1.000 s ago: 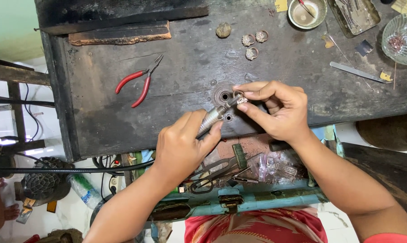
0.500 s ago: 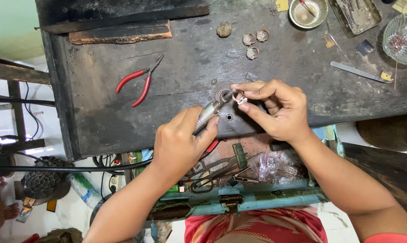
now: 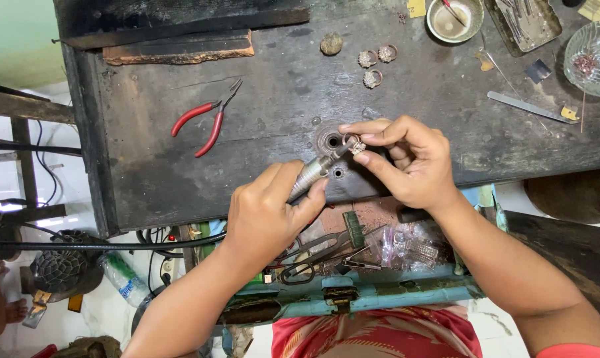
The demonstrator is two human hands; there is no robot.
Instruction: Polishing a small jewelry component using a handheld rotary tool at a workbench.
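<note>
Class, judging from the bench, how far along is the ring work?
Looks done: nothing can be confirmed. In hand: the right hand pinches a ring while the left hand presses the rotary handpiece to it. Left, seemingly: three rings lying apart.

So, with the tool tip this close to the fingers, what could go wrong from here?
1. The right hand pinches the small ring with bare fingertips; the tip of the metal handpiece in the left hand could slip onto them.
2. The ring may jump out of the pinch and fall into the cluttered drawer below.
3. The three loose rings on the dark workbench could get knocked off.
</note>
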